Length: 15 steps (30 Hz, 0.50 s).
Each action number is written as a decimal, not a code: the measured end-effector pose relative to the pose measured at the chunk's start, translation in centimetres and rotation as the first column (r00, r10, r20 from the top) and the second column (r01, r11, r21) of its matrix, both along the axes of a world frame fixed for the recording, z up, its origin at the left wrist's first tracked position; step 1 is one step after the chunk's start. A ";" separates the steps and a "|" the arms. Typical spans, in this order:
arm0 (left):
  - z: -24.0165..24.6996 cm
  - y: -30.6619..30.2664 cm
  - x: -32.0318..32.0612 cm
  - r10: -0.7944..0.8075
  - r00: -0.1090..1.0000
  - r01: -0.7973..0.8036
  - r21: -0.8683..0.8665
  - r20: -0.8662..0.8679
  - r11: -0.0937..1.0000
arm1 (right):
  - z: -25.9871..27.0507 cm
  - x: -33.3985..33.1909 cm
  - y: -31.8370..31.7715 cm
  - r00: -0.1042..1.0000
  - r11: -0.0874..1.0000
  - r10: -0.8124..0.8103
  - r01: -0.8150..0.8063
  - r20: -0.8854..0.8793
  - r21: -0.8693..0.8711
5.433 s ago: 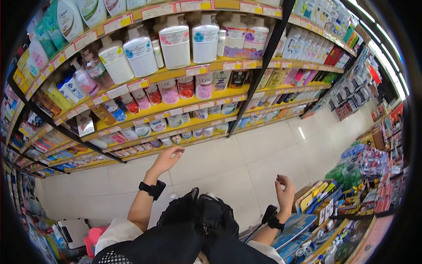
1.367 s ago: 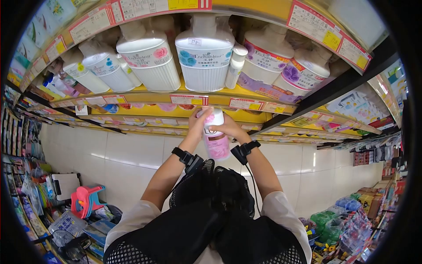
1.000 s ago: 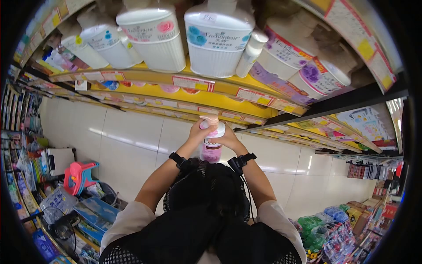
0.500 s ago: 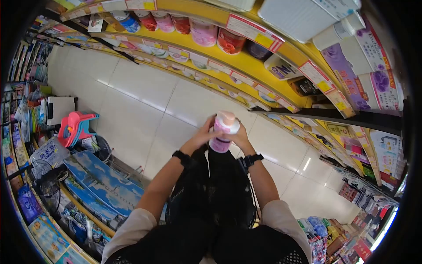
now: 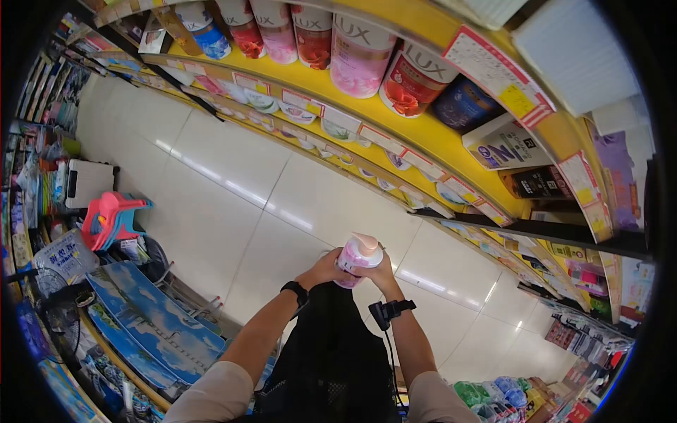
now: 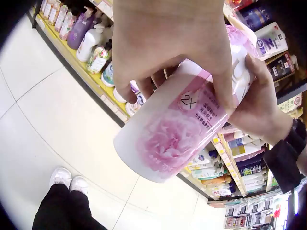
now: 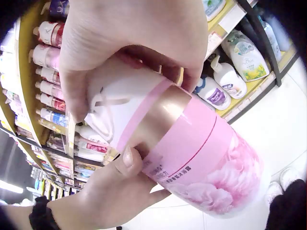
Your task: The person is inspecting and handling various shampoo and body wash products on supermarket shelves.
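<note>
A pink and white LUX pump bottle (image 5: 348, 264), with a peach-coloured pump head, is held between both hands in front of the body. My left hand (image 5: 323, 271) grips its left side; my right hand (image 5: 381, 273) grips the right side near the shoulder. In the left wrist view, the left thumb lies across the label with "2X" and a pink flower, fingers behind the bottle (image 6: 175, 139). Seen from the right wrist, the right hand (image 7: 136, 31) wraps the upper white part, and the left thumb (image 7: 128, 158) presses on the gold band.
A yellow shelf (image 5: 303, 76) with several LUX bottles runs across the top, price tags (image 5: 499, 74) along its edges. Tiled floor (image 5: 211, 204) lies below. Red and blue plastic stools (image 5: 116, 218) and blue folding tables (image 5: 151, 321) stand at the left.
Both hands were free 5.4 s ago; by 1.4 s ago they held the bottle near the shelf. Since then they have drawn it back towards the body, and the head view has turned.
</note>
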<state>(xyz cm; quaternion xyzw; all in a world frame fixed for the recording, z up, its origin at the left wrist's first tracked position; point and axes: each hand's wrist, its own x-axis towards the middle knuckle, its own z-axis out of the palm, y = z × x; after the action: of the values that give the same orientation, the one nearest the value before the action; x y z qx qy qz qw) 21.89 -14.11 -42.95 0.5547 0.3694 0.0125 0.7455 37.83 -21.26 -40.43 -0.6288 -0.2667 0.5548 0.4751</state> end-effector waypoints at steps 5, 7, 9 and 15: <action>-1.6 -1.6 -0.7 -0.026 1.000 0.025 -0.077 -0.016 0.997 | -4.2 -0.5 -2.1 0.994 0.992 0.082 -0.088 -0.067 -0.095; -4.1 -3.1 -1.9 -0.040 0.999 0.039 -0.023 -0.010 0.999 | -4.4 -1.1 -2.6 0.987 0.988 0.137 -0.143 -0.086 -0.065; -2.9 -3.4 -2.3 -0.051 0.998 0.050 -0.056 -0.021 0.997 | -4.4 -1.6 -2.9 0.981 0.971 0.190 -0.195 -0.048 -0.139; -2.3 -3.7 -3.5 0.008 1.000 -0.011 -0.107 -0.028 0.994 | -4.8 -2.9 -2.8 0.972 0.961 0.235 -0.236 -0.022 -0.147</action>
<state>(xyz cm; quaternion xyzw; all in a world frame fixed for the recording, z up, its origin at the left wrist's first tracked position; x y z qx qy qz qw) 18.40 -17.78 -45.26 0.5124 0.3822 -0.0116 0.7689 34.91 -24.05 -45.18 -0.6248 -0.2964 0.6271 0.3584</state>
